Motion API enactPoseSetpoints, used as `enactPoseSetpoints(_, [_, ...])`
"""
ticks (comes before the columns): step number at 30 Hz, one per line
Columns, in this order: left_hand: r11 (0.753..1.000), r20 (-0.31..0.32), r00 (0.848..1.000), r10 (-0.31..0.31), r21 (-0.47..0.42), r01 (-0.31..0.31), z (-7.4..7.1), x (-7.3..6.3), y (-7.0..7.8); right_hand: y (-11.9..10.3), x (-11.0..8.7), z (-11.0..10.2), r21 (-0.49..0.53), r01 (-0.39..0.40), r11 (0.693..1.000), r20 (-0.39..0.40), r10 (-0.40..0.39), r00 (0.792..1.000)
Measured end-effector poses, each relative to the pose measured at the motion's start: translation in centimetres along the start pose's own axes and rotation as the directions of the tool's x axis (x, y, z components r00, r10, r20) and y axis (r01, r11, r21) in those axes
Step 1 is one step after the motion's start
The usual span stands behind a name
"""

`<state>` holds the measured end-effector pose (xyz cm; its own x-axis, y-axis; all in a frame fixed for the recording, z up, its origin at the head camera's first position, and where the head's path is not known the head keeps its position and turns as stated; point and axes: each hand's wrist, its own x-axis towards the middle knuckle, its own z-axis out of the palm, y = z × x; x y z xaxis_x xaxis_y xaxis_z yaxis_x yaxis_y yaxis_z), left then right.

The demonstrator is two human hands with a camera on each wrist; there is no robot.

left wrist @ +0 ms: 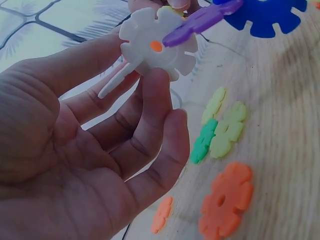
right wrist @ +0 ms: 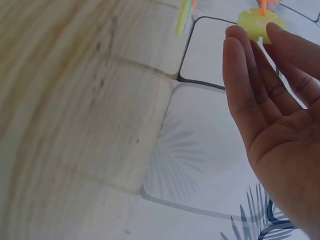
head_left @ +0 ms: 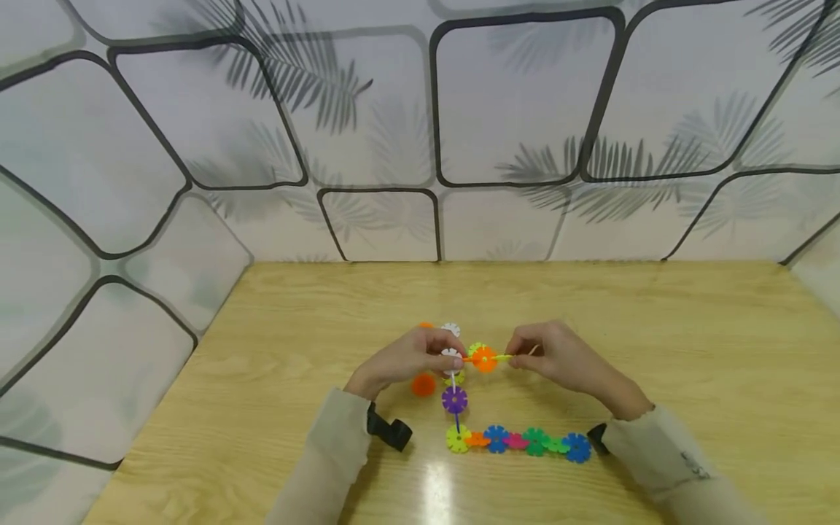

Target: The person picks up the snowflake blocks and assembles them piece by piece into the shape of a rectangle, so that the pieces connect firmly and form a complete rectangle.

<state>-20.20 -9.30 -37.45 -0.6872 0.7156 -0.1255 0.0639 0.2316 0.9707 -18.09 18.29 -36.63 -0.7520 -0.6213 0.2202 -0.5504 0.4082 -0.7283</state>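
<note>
Two hands hold a chain of notched flower-shaped plastic discs slotted together. My left hand (head_left: 403, 357) pinches a white disc (left wrist: 137, 32) between thumb and fingers. From it a purple disc (head_left: 454, 399) leads down toward a row that begins with a yellow disc (head_left: 458, 439) and ends in a blue disc (head_left: 578, 448). To the right of the white disc, an orange disc (head_left: 484, 359) sits between the hands. My right hand (head_left: 561, 361) pinches a yellow disc (right wrist: 250, 21) at that end, with fingertips and thumb on its edge.
Loose discs lie on the wooden table (head_left: 315, 306) around the left hand, among them an orange disc (head_left: 423, 385), a white disc (head_left: 450, 329) and a green disc (left wrist: 202, 145). A patterned covering (head_left: 367, 109) rises behind the table and along its left side.
</note>
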Motion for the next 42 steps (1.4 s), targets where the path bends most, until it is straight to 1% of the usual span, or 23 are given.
enactPoseSetpoints(4, [1.000,0.013,1.000,0.019,0.025,-0.020,-0.3,-0.1,0.1,0.3,0.0,-0.2,0.001,-0.024,1.000,0.030,0.024,0.999])
enactPoseSetpoints(7, [0.999,0.027,0.999,0.019,0.037,-0.020,-0.6,-0.2,0.1,0.7,-0.1,-0.4,0.014,-0.056,0.998,0.041,0.055,0.998])
enactPoseSetpoints(10, [0.999,0.035,0.999,0.011,0.044,-0.013,-0.9,-0.4,0.1,1.0,-0.2,-0.6,0.050,-0.089,0.995,0.050,0.087,0.995])
enactPoseSetpoints(16, [0.998,0.016,1.000,-0.008,0.063,0.007,-1.5,-1.1,0.2,1.1,0.0,-0.9,0.130,-0.172,0.976,0.084,0.162,0.983])
enactPoseSetpoints(20, [0.997,0.015,1.000,0.003,0.071,-0.005,-1.6,-1.3,0.1,1.2,0.2,-1.2,0.151,-0.221,0.964,0.105,0.207,0.973])
enactPoseSetpoints(23, [0.996,0.029,0.999,0.030,0.077,-0.033,-1.8,-1.3,0.1,1.3,0.9,-1.4,0.127,-0.237,0.963,0.123,0.222,0.967])
enactPoseSetpoints(25, [0.996,0.034,0.999,0.035,0.085,-0.038,-2.1,-1.5,0.1,1.3,1.6,-1.3,0.102,-0.244,0.964,0.138,0.229,0.964])
enactPoseSetpoints(28, [0.995,0.029,0.999,0.023,0.101,-0.026,-2.5,-1.9,0.3,1.3,2.9,-1.1,0.079,-0.272,0.959,0.166,0.256,0.952])
enactPoseSetpoints(33, [0.994,0.034,0.999,0.020,0.104,-0.023,-2.8,-2.2,0.6,1.2,4.5,-0.5,0.090,-0.334,0.938,0.205,0.311,0.928])
enactPoseSetpoints(38, [0.993,0.047,0.998,0.043,0.108,-0.048,-2.8,-2.2,0.7,1.6,5.3,0.3,0.088,-0.322,0.943,0.204,0.299,0.932])
enactPoseSetpoints(40, [0.992,0.048,0.998,0.047,0.117,-0.052,-2.8,-2.2,0.8,1.9,5.4,0.7,0.066,-0.297,0.953,0.203,0.279,0.939])
enactPoseSetpoints(42, [0.991,0.050,0.997,0.051,0.122,-0.057,-2.8,-2.2,0.9,2.1,5.6,1.0,0.036,-0.285,0.958,0.208,0.271,0.940])
